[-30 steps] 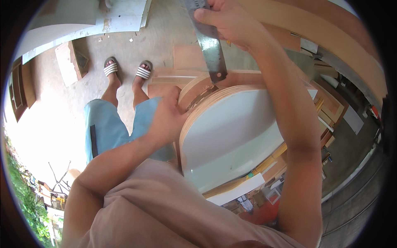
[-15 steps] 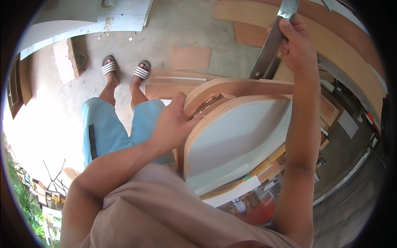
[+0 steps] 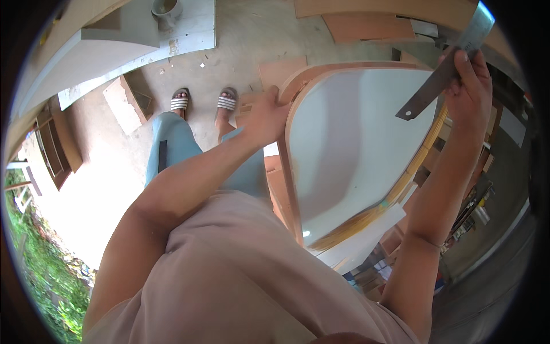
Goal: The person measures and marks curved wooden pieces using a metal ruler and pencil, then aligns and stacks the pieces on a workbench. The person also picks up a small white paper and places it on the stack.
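Note:
My right hand (image 3: 470,86), raised at the upper right, is closed around a flat metal ruler (image 3: 428,94). The ruler slants from upper right to lower left, with a small hole near its lower end, which overlaps the view of a large curved wooden panel (image 3: 372,137). That panel has a pale, smooth face, rounded upper corners and a plywood rim. At its upper left corner my left hand (image 3: 266,117) grips the rim; the fingertips are partly hidden behind the edge. The panel stands tilted beside my legs.
Wood sheets (image 3: 366,28) lie on the concrete floor at the far side. A white cup (image 3: 166,11) rests on a pale board (image 3: 192,34) at the upper left. An angled wooden offcut (image 3: 123,103) sits near my sandals. Boards and clutter (image 3: 395,238) fill the lower right.
My right hand has moved right with the ruler. The panel's pale face now shows more fully, and the gap between its two curved rims is out of sight. My left hand remains on it.

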Available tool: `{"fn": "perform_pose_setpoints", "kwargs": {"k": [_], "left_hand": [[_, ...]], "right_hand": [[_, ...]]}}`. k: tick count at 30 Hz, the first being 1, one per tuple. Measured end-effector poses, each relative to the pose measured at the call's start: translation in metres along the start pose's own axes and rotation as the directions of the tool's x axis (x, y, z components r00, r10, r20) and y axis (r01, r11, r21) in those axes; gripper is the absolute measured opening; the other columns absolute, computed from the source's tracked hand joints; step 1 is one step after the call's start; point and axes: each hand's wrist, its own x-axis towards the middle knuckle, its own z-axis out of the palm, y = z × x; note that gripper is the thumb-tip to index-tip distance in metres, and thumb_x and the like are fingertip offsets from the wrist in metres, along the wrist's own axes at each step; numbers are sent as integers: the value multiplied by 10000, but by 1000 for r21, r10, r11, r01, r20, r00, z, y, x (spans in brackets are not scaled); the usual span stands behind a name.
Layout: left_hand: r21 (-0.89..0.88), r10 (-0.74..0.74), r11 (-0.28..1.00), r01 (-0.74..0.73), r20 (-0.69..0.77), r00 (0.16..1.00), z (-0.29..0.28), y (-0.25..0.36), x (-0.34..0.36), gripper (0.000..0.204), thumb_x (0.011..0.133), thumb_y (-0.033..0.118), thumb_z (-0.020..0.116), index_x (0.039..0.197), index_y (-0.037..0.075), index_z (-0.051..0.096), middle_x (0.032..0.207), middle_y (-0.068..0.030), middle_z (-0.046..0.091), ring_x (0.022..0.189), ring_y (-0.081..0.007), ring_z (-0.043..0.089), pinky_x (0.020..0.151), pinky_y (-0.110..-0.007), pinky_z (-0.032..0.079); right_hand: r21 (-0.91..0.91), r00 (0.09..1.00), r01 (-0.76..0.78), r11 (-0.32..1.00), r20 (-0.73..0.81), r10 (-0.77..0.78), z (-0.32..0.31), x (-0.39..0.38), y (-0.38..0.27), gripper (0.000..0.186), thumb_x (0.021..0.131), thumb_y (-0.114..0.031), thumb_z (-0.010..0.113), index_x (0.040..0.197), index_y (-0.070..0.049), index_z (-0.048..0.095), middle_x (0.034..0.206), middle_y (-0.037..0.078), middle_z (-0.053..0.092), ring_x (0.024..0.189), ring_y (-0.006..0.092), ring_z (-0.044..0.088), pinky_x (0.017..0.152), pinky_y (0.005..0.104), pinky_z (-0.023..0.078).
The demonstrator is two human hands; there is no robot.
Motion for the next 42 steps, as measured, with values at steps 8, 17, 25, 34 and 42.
{"fn": "perform_pose_setpoints", "kwargs": {"k": [8,17,25,34,42], "left_hand": [[89,88,991,-100,131,988,-21,43,11,616,843,337,691,1177,-141,495,1037,-255,645,947,-273,648,770,-360,520],[169,56,979,-114,317,947,-18,60,22,649,834,174,649,1311,-196,412,1212,-313,573,1077,-329,634,863,-380,531],[591,-211,805,-59,377,902,-27,77,54,598,746,282,754,1273,65,572,1169,-78,630,1017,-240,629,829,-511,443],[615,-186,789,-18,267,945,-27,84,59,362,854,453,633,1125,213,635,1095,47,631,953,-155,618,881,-480,363],[568,-224,823,8,312,923,-30,89,62,358,892,448,653,1145,204,583,1123,4,633,1066,-191,595,1005,-532,301]], "right_hand": [[-102,686,125,987,-710,-160,68,-200,-69,190,924,36,591,1103,-27,590,919,112,643,645,94,530,545,192,446],[221,350,367,903,-933,86,215,-395,-39,143,873,-77,657,993,-92,580,762,23,584,511,71,398,444,221,335],[272,153,602,751,-962,226,341,-407,61,348,926,-221,683,1236,-83,603,809,8,577,521,92,399,463,252,322],[107,48,129,986,-994,101,402,-381,95,371,964,-310,645,1096,37,656,597,-11,470,527,60,394,494,233,308],[20,-27,65,998,-999,22,413,-379,142,176,939,-69,519,893,41,649,792,57,642,693,98,545,641,253,434]]}}
